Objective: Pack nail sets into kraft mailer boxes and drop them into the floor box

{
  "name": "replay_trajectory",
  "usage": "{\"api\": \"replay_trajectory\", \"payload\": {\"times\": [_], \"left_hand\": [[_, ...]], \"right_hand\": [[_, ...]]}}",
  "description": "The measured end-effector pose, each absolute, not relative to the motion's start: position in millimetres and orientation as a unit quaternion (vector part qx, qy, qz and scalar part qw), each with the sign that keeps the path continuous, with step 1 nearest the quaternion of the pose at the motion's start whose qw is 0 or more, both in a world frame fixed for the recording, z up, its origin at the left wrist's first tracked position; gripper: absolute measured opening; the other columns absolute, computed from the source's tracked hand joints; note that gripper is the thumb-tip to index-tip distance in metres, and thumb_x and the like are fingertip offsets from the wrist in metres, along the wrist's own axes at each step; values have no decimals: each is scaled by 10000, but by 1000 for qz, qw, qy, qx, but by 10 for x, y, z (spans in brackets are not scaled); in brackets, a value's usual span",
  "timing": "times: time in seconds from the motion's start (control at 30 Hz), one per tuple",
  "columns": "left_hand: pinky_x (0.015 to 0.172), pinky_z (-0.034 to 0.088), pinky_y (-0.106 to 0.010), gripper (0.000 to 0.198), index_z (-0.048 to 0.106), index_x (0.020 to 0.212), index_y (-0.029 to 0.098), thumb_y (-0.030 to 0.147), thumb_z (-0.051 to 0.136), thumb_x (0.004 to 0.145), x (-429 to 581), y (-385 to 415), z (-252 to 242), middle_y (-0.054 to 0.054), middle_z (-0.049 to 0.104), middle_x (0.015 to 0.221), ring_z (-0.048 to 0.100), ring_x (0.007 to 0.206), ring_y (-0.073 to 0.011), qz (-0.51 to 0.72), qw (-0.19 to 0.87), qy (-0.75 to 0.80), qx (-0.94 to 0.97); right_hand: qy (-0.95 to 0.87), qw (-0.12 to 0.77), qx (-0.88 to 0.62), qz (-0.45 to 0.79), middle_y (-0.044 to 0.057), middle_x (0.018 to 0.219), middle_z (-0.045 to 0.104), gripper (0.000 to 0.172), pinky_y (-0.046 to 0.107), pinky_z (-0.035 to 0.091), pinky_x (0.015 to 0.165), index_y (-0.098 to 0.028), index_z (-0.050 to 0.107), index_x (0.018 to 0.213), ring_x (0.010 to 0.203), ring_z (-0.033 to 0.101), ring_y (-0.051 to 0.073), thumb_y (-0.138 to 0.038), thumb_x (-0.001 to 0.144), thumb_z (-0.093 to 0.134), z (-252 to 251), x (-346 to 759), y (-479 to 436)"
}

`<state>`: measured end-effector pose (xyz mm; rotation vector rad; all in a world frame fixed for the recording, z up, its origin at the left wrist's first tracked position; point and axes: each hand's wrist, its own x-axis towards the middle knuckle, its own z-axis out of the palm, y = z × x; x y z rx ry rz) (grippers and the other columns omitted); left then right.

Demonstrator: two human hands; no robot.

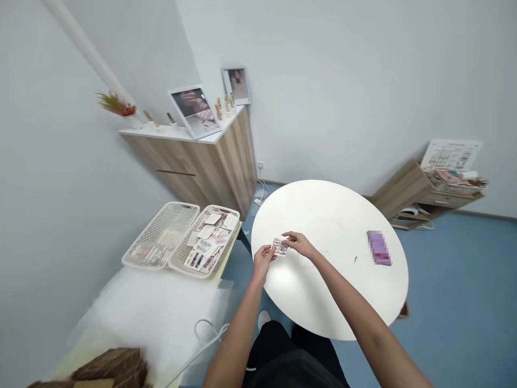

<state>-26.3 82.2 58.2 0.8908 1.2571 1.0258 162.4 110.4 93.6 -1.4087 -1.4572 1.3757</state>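
Press-on nail card point(278, 247), over the left of the round table point(323, 210), is pinched by the left hand point(263, 260); the right hand's point(299, 242) grip is unclear. Seemingly mid-handling, it calls for steady support next.

Packet point(278, 247) over table point(319, 207), baskets point(180, 254) left

hands point(299, 243) 2 | held card point(279, 247) 1 | round table point(323, 210) 1 | side-by-side baskets point(155, 233) 2 | photo frames point(195, 112) 2
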Motion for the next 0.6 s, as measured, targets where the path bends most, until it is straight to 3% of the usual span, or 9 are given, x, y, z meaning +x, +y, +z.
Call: {"api": "replay_trajectory", "payload": {"times": [0.17,0.37,0.6], "left_hand": [[732,592,-347,440,595,932,169,480,783,684,343,626,228,-23,667,762,696,667,-169,376,628,569,375],[687,554,-295,277,571,1050,198,264,663,798,834,582,25,6,619,821,671,619,-133,285,534,646,465],[738,513,-325,260,591,1026,232,327,631,788,1073,541,-98,-13,651,844,647,755,-189,250,425,652,576]], "right_hand": [[-480,320,-717,392,43,882,701,279,339,501,795,-207,672,973,851,647,198,-404,822,547,610,2600,585],[-427,228,-815,319,52,929,701,239,315,501,772,-208,676,989,853,655,194,-280,811,534,170,3207,23],[-438,186,-818,323,110,1052,664,338,327,523,786,-182,636,1132,885,666,215,-266,823,526,-163,3171,-104]]}}
